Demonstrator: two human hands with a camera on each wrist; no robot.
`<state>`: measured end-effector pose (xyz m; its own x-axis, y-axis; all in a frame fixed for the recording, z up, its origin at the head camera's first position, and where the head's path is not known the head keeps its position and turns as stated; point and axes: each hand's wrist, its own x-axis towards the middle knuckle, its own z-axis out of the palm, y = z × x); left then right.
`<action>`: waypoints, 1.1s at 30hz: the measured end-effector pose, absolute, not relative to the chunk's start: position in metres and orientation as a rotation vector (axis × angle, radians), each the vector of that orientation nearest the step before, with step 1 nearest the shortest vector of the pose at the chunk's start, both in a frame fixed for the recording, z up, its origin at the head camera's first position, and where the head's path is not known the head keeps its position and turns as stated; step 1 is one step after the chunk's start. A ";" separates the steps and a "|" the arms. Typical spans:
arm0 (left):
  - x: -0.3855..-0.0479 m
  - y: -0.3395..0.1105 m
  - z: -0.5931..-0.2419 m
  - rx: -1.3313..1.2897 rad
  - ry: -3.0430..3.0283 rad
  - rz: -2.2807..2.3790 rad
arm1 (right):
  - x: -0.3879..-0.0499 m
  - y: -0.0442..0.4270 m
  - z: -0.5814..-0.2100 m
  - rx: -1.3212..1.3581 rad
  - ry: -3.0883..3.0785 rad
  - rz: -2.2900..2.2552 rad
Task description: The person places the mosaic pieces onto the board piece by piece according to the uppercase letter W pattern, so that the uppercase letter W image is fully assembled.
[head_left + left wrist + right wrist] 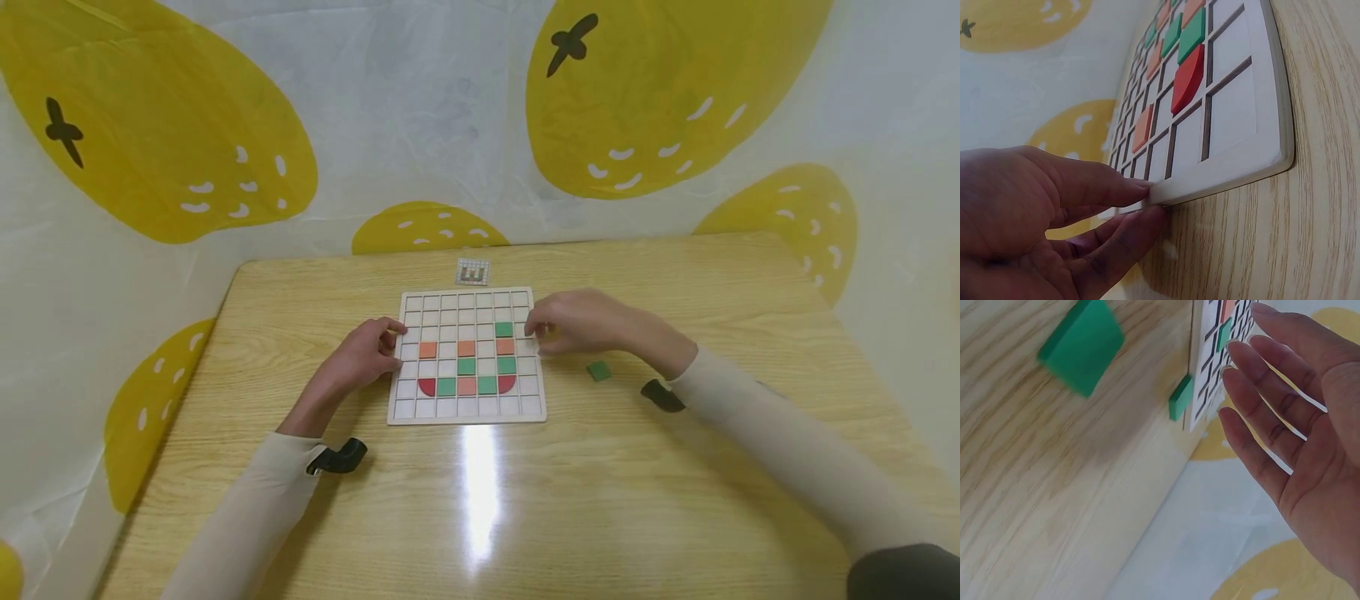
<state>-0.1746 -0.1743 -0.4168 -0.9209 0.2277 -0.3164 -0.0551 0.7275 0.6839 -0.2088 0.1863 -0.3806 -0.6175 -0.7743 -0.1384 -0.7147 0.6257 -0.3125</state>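
Observation:
A white square grid board (405,408) lies on the table, with green, orange and red tiles set in some of its squares. At its left edge, my left hand (358,358) grips the rim; the left wrist view shows the thumb on top and fingertips against the side. My right hand (588,321) hovers by the right edge, fingers loosely bent and holding nothing in the right wrist view. One loose green tile (599,371) lies right of the board. Another green tile (1180,398) is beside the board's edge, hidden behind my right hand in the head view.
Behind the board lies a small picture card (473,272) with a coloured grid pattern. The wooden table (600,500) ends at the back against a white cloth (420,100) printed with yellow fruit. Dark camera mounts (341,457) stick out from the wrists.

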 end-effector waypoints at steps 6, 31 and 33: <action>-0.174 -0.174 -0.416 0.127 2.544 1.035 | -0.206 0.201 -0.380 -1.177 2.606 -0.323; -0.172 -0.174 -0.413 0.155 2.558 1.020 | -0.187 0.248 -0.385 -1.068 2.604 -0.303; -0.173 -0.174 -0.414 0.157 2.564 1.013 | -0.185 0.250 -0.385 -1.071 2.607 -0.304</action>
